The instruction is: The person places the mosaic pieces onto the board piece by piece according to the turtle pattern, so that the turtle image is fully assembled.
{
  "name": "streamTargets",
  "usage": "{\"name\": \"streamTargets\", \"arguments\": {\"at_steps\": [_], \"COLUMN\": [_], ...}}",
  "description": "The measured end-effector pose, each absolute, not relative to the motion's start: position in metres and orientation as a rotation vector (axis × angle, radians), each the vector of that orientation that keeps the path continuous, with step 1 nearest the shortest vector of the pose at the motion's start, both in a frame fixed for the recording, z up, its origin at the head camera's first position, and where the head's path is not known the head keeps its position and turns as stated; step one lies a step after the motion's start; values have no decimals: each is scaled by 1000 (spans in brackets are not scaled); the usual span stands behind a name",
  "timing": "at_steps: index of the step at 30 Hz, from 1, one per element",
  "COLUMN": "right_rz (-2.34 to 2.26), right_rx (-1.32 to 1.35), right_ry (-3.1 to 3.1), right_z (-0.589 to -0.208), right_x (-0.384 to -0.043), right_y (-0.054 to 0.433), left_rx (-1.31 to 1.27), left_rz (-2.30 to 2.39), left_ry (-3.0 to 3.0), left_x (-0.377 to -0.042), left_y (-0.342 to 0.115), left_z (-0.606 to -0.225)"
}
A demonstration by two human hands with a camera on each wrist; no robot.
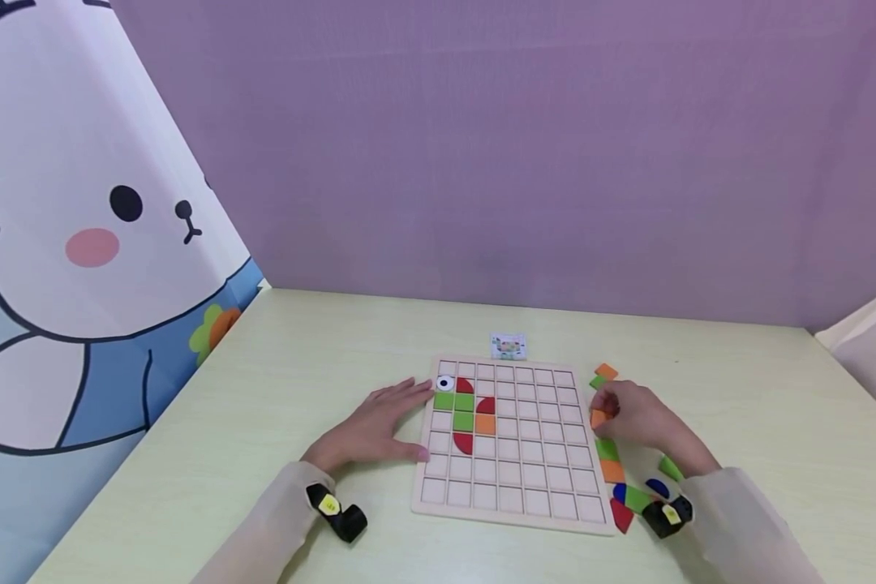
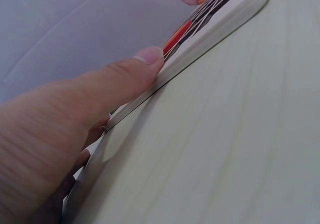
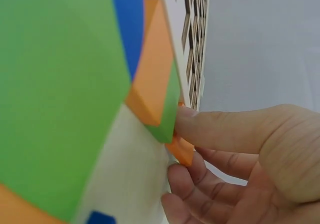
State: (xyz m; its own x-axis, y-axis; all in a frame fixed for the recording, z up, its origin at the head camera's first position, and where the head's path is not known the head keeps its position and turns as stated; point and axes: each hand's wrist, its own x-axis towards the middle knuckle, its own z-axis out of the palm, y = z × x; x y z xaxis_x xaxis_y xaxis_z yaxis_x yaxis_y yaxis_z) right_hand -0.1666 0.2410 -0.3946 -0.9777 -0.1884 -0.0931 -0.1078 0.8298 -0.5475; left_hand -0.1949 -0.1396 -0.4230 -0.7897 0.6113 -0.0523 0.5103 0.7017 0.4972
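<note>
A wooden grid board [image 1: 521,499] lies on the table, with several tiles set in its left part: a white eye tile [image 1: 444,384], green squares [image 1: 463,422], red quarter-round pieces [image 1: 463,443] and an orange square [image 1: 485,424]. My left hand [image 1: 375,426] rests against the board's left edge, fingers extended, thumb [image 2: 145,62] touching the side. Beyond the right edge, my right hand [image 1: 635,414] pinches an orange square tile [image 3: 182,151] between thumb and fingers. Part of that tile is hidden by the fingers.
Loose tiles run along the board's right side, including a green tile [image 1: 607,449], an orange tile [image 1: 612,471] and a red piece [image 1: 621,515]. Another orange tile [image 1: 607,371] lies farther back. A small printed card [image 1: 508,346] lies behind the board. A purple wall [image 1: 526,162] stands at the back.
</note>
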Motion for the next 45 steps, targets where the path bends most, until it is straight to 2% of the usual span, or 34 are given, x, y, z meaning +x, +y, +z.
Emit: {"name": "streamTargets", "arguments": {"at_steps": [31, 45], "right_rz": [-1011, -1065], "right_rx": [-181, -295], "right_ry": [2898, 2911], "right_z": [-388, -377], "right_x": [-156, -159], "right_y": [238, 216], "left_rx": [911, 925], "left_rz": [694, 686], "left_ry": [2691, 2697], "left_x": [-195, -196], "left_y": [-140, -140], "left_z": [-423, -424]}}
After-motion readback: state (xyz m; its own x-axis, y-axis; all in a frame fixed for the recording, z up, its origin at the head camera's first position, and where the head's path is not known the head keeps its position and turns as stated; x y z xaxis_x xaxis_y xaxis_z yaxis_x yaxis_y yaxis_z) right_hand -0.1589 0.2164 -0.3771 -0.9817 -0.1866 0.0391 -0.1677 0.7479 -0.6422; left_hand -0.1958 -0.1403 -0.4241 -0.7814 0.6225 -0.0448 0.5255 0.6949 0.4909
